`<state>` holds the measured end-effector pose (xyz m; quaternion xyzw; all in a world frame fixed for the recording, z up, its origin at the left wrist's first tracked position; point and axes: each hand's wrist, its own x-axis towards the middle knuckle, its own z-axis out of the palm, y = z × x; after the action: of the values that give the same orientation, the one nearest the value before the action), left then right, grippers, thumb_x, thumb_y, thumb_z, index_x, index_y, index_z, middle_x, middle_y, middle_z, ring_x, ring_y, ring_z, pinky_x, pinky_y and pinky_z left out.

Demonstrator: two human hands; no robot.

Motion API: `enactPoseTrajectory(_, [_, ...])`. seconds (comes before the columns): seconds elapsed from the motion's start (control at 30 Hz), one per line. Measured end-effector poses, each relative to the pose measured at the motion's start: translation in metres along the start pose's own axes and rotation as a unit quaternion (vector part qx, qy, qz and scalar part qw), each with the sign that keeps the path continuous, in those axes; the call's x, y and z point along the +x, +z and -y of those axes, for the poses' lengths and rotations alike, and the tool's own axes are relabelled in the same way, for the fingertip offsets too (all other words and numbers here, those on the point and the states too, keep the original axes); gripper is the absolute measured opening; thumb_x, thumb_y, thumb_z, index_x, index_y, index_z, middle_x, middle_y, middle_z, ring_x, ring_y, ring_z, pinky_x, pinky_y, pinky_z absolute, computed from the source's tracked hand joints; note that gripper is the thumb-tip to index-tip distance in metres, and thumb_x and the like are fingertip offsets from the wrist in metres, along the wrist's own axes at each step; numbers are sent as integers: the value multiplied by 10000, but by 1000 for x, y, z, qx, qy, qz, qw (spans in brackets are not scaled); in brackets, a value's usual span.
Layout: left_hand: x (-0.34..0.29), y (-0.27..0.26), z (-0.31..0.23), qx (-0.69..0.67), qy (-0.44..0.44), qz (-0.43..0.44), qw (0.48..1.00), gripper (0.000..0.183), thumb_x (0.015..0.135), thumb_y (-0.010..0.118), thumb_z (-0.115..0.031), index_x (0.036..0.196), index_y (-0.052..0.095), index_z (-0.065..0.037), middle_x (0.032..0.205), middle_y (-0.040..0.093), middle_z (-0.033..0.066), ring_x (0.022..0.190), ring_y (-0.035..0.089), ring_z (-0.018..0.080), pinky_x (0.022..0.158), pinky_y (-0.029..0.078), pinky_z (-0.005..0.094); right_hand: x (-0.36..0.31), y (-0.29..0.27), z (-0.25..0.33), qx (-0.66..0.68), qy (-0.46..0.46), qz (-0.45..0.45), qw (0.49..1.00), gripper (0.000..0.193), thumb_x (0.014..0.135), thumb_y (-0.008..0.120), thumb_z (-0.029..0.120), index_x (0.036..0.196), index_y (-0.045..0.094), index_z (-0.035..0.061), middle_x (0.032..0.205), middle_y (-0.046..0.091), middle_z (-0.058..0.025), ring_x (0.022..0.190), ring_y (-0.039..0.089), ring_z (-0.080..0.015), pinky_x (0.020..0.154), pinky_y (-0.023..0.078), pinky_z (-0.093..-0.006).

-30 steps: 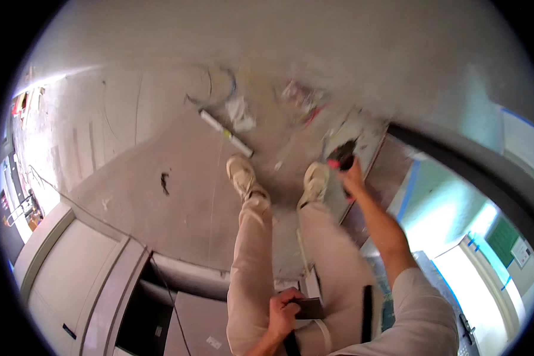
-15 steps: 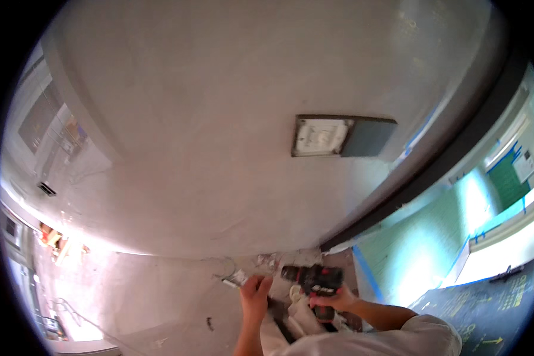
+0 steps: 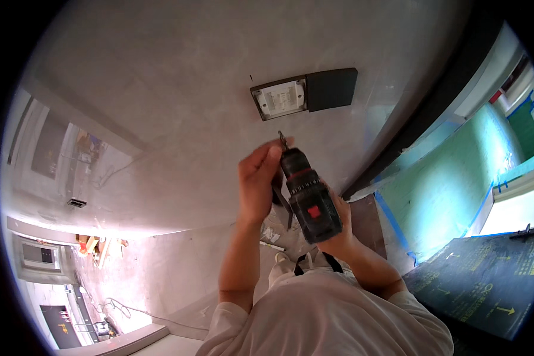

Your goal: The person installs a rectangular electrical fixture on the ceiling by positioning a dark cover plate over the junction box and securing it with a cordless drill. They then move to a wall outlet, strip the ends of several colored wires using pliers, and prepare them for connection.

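**Drill raised to wall switch box**

The cordless drill [image 3: 307,199] now stands at chest height, its bit [image 3: 282,140] aimed up at the open switch box [image 3: 280,98] on the grey wall [image 3: 160,89]; a second ago it hung low by the feet. The right hand [image 3: 337,225] wraps the grip, fingers closed. The left hand [image 3: 258,181] pinches the chuck, fingers closed around it. A dark cover plate [image 3: 332,89] sits beside the box. Judgement: work on the box is about to begin.
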<state>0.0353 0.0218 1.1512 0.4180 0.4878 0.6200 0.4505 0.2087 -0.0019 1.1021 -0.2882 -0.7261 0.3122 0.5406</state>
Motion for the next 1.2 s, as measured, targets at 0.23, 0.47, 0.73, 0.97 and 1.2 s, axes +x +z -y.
enactPoseTrajectory(0.23, [37, -5, -22, 9, 13, 2, 1000, 365, 1019, 565, -223, 1166, 678, 92, 1080, 727, 185, 862, 671, 164, 804, 550, 289, 36, 15, 8, -2, 16, -26, 1000, 592, 777, 755, 46, 1308, 527, -85, 1181, 650, -234, 981, 698, -353, 868, 547, -382])
enactPoseTrajectory(0.47, [50, -16, -22, 34, 7, 19, 999, 394, 1033, 552, -249, 1216, 659, 84, 1118, 726, 184, 880, 678, 159, 812, 553, 277, 43, 25, 4, -9, 53, -16, 998, 744, 758, 801, 111, 1413, 479, -34, 1200, 674, -217, 1037, 701, -391, 867, 563, -396])
enactPoseTrajectory(0.73, [54, -22, -21, 76, 8, 25, 997, 420, 1044, 536, -269, 1248, 644, 82, 1123, 725, 187, 869, 685, 155, 801, 556, 269, 44, 28, 3, -59, 52, 0, 997, 753, 752, 823, 110, 1402, 478, -51, 1225, 665, -227, 1072, 697, -373, 905, 552, -380])
enactPoseTrajectory(0.97, [57, -36, -19, 9, 25, 43, 999, 383, 1036, 548, -270, 1210, 680, 44, 804, 627, 26, 596, 475, 49, 540, 339, 217, 36, 46, 15, 38, 147, -57, 987, 773, 735, 833, 107, 1409, 478, -29, 1184, 674, -225, 1026, 710, -357, 847, 561, -375])
enactPoseTrajectory(1.2, [60, -42, -21, 0, 33, 71, 997, 387, 1019, 524, -232, 1186, 661, 89, 968, 747, 149, 523, 498, 28, 466, 345, 175, 49, 35, 27, 8, 112, -24, 993, 840, 708, 846, 142, 1435, 451, -4, 1142, 676, -210, 973, 713, -366, 796, 565, -404])
